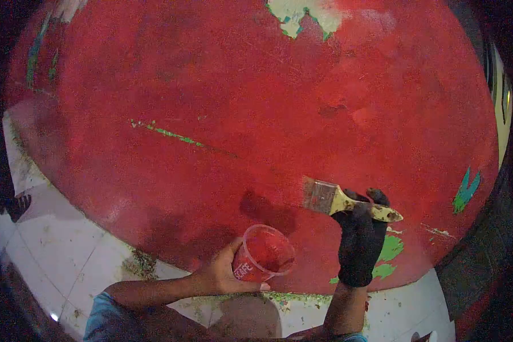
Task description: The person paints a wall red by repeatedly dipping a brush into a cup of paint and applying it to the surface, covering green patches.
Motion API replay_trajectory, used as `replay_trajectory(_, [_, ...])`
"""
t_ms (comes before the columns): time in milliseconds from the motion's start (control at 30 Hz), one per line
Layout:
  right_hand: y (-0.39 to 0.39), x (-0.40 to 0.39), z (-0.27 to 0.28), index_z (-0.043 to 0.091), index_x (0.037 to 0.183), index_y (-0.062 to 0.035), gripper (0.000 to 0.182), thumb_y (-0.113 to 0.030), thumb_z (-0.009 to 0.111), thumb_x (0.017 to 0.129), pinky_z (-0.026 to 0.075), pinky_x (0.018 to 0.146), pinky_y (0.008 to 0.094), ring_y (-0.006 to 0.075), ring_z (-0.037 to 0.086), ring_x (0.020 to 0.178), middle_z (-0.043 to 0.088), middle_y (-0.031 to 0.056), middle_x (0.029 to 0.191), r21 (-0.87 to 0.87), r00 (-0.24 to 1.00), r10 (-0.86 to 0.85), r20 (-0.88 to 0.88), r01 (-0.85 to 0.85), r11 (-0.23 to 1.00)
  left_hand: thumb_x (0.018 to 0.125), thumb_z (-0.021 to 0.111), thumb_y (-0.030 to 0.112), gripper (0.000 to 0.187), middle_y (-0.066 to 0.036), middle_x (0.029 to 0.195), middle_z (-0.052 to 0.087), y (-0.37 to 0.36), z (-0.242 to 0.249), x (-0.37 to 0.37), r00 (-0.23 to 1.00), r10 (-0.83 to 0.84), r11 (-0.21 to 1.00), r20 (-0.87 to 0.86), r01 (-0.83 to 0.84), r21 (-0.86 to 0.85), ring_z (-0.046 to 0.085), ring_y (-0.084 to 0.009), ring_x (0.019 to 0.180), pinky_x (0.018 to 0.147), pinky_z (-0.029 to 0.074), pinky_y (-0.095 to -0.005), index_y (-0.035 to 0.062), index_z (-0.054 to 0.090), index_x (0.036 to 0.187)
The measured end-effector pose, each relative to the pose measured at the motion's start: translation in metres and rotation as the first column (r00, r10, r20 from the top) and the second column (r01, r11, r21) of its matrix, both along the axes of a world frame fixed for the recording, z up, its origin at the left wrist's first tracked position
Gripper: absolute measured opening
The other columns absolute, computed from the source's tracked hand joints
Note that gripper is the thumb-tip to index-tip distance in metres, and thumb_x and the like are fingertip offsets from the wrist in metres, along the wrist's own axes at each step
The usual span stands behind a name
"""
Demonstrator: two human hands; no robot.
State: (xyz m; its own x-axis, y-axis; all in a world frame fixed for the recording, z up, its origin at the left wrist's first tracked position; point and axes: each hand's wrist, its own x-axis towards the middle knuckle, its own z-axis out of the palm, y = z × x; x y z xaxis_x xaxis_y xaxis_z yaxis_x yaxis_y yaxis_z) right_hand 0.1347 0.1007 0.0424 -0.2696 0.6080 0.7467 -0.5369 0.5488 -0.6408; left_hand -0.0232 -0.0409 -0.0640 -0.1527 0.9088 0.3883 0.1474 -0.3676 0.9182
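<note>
My left hand (218,272) is bare and wrapped round a clear plastic cup (248,267) with red paint inside and white lettering on its side. In a dark glove, my right hand (361,242) grips a paintbrush (347,203) by its pale, stained handle. The brush's bristles point left, close over the large red surface (222,108), to the upper right of the cup. Dark shadows of the hands and cup fall on the red beside them.
Bare pale patches (293,16) show at the far edge of the red surface. Green spots (390,251) lie beside my right wrist, and a thin green scrape (168,134) runs across the left. White floor tiles (51,245) with debris border the near side.
</note>
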Motion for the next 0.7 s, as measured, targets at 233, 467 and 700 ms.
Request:
replay_trajectory(233, [-0.004, -0.001, 0.0, 0.036, 0.115, -0.0046, 0.034, -0.019, 0.049, 0.088, 0.049, 0.077, 0.0368, 0.0254, 0.055, 0.093, 0.055, 0.0177, 0.101, 0.014, 0.997, -0.047, 0.065, 0.046, 0.999, 0.059, 0.081, 0.028, 0.089, -0.014, 0.117, 0.048, 0.002, -0.005, 0.0, 0.998, 0.055, 0.996, -0.005, -0.054, 0.074, 0.048, -0.0209, 0.109, 0.094, 0.038, -0.0338, -0.0022, 0.029, 0.125])
replay_trajectory(467, [-0.007, -0.002, -0.003, 0.039, 0.11, -0.0049, 0.029, -0.017, 0.051, 0.086, 0.049, 0.077, 0.0363, 0.0254, 0.055, 0.093, 0.055, 0.0166, 0.1, -0.02, 0.998, 0.054, 0.036, -0.053, 0.998, 0.059, 0.082, 0.027, 0.089, -0.013, 0.116, 0.048, 0.001, -0.002, -0.003, 0.998, 0.039, 0.999, 0.045, -0.04, 0.019, 0.047, -0.0206, 0.109, 0.095, 0.037, -0.0338, -0.0028, 0.03, 0.124])
replay_trajectory(700, [0.002, 0.011, -0.005, 0.04, 0.109, -0.0057, 0.025, -0.014, 0.05, 0.087, 0.048, 0.078, 0.036, 0.0226, 0.054, 0.093, 0.055, 0.0127, 0.1, 0.159, 0.974, -0.173, 0.147, 0.15, 0.976, 0.058, 0.082, 0.029, 0.089, -0.014, 0.116, 0.047, 0.0, -0.006, 0.0, 0.993, 0.105, 0.994, 0.052, -0.107, 0.038, 0.047, -0.0212, 0.109, 0.095, 0.037, -0.0338, -0.0027, 0.031, 0.124])
